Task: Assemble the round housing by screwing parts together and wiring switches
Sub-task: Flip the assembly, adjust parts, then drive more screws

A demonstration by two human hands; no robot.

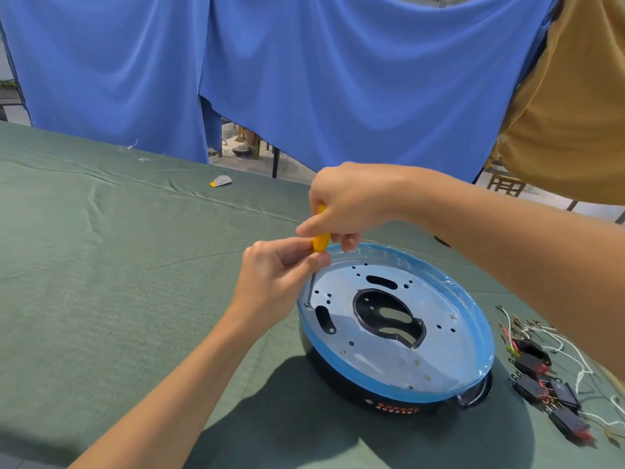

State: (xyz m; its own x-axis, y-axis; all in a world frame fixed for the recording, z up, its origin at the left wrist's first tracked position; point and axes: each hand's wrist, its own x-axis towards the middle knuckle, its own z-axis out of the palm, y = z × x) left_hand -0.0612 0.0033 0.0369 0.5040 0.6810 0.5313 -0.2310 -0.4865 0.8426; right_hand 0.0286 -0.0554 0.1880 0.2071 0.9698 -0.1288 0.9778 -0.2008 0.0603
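Note:
The round housing [389,384] lies upside down on the green cloth, black-walled with blue film round its rim. A metal plate [416,319] with slots and a big cut-out covers its open face. A yellow-handled screwdriver [320,241] stands upright over the plate's left edge, its tip on a screw [307,304]. My right hand [348,204] grips the handle from above. My left hand [277,279] pinches the handle's lower end where the shaft begins. Several black switches with red ends [548,387] and white wires [568,350] lie to the right of the housing.
A small yellow and grey scrap [220,181] lies far back on the cloth [101,248]. Blue curtains [270,79] hang behind the table. A brown cloth [575,113] hangs at the top right. Wooden furniture shows beyond the table's far edge.

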